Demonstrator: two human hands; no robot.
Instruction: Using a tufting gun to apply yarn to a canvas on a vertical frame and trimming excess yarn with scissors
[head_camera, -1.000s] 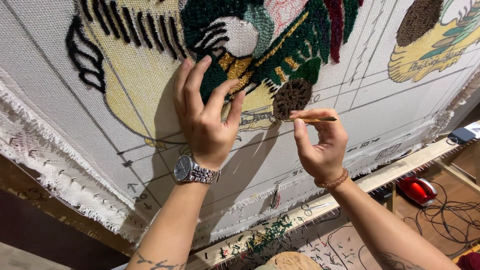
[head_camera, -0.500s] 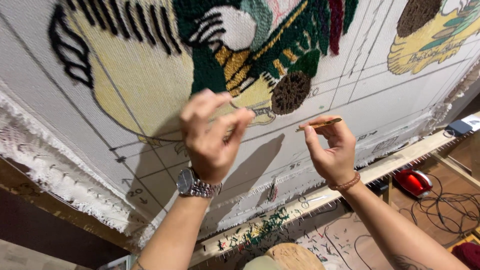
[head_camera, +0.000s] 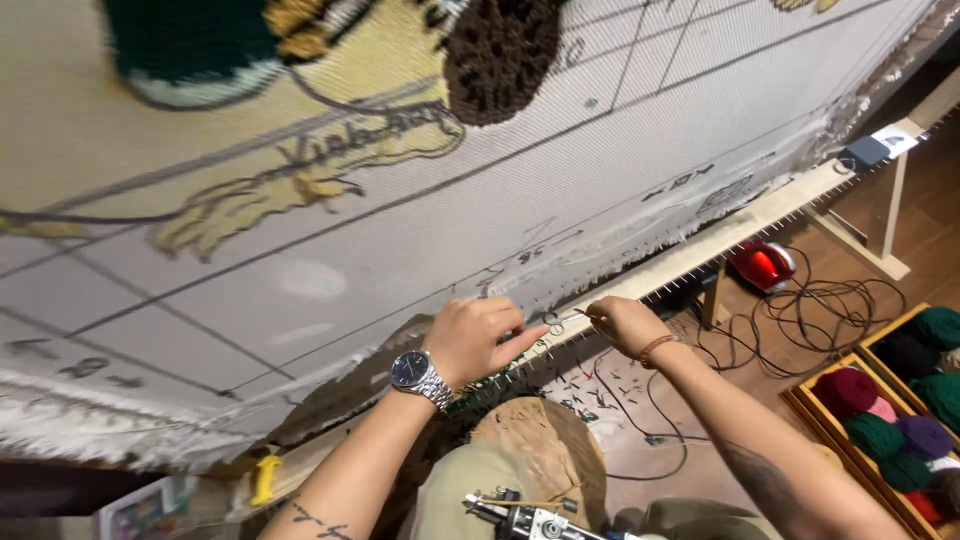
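Landmark: the wooden frame rail (head_camera: 700, 250) along the lower edge of the stretched canvas (head_camera: 400, 250). Above the rail the canvas fills the view, with a dark brown tufted patch (head_camera: 500, 55), a green tufted patch (head_camera: 190, 40) and pale yellow areas with drawn grid lines; its frayed white fringe hangs down to the rail. Below the rail: a red device (head_camera: 765, 265) on the wooden floor, a tangle of black cables (head_camera: 820, 310) beside it, and further right a wooden crate of yarn balls (head_camera: 890, 420) in green, maroon and purple. A round wooden stool (head_camera: 545, 450) sits directly under my hands, yarn clippings scattered on the floor near it, and a tufting tool (head_camera: 520, 520) lies across my lap. Room: open floor to the right of the stool; the canvas fringe crowds the rail from above. My left hand (head_camera: 478, 338) rests at the rail, fingers curled together, index extended toward small scissors (head_camera: 558, 322) lying on the rail. My right hand (head_camera: 622, 325) is just beyond them, grip pinched shut on a thin item; I cannot tell what it is.
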